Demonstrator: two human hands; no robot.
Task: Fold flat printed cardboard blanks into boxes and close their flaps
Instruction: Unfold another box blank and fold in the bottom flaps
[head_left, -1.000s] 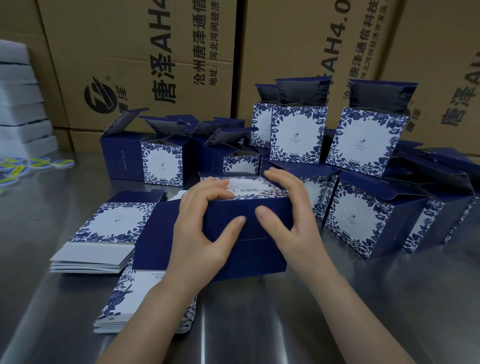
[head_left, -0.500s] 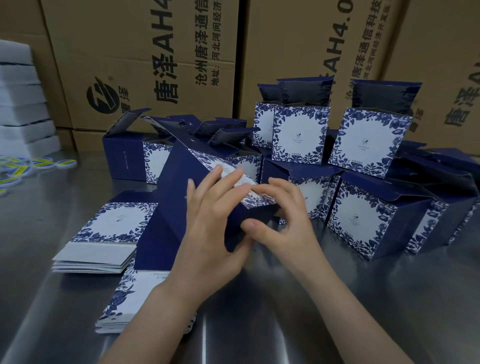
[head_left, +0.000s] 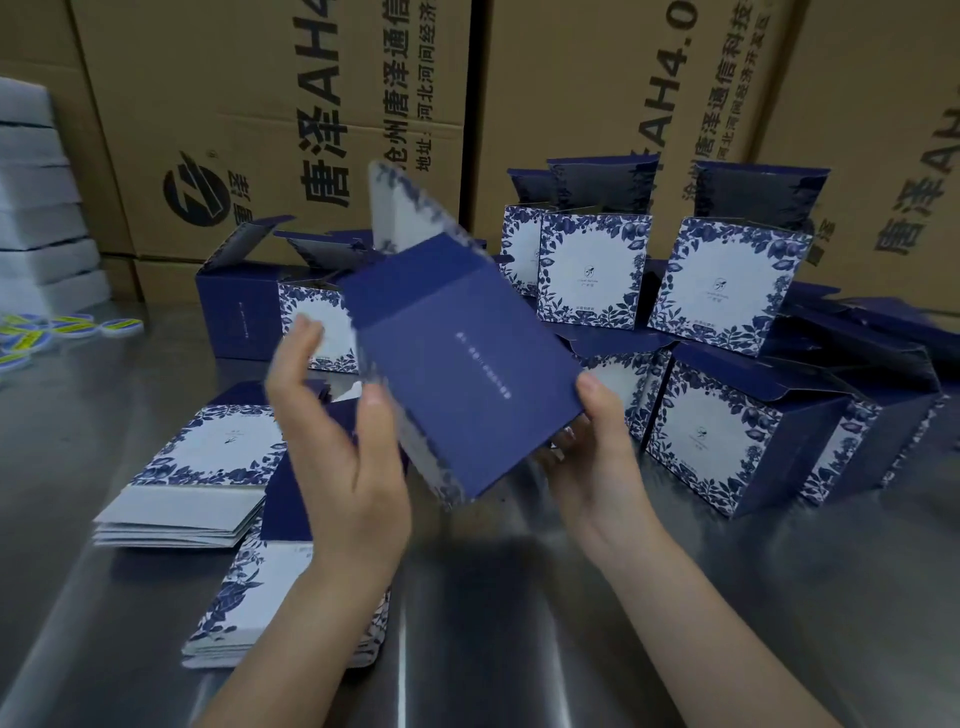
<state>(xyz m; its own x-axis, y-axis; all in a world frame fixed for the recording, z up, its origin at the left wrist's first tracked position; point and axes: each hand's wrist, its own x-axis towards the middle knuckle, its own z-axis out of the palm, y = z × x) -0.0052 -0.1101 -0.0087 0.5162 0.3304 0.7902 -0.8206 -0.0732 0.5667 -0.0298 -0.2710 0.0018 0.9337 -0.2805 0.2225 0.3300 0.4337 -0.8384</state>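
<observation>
A navy box (head_left: 462, 374) with white floral sides hangs tilted in the air above the table, its plain blue face toward me and a printed flap sticking up at its far end. My right hand (head_left: 592, 457) grips its lower right corner, thumb on the blue face and fingers underneath. My left hand (head_left: 337, 447) is beside its left edge with fingers spread, the thumb tip touching the edge. Two stacks of flat printed blanks lie on the table, one at the left (head_left: 197, 478) and one under my left forearm (head_left: 249, 613).
Several folded boxes with raised top flaps (head_left: 727, 280) crowd the back and right of the steel table (head_left: 519, 623). Large brown cartons (head_left: 291, 104) form a wall behind. White foam sheets (head_left: 36, 208) and small yellow-blue labels (head_left: 67, 327) sit at the far left.
The box left the table and turned over in the air, its blue face now toward me. My right hand moved to its lower corner and my left hand opened beside it.
</observation>
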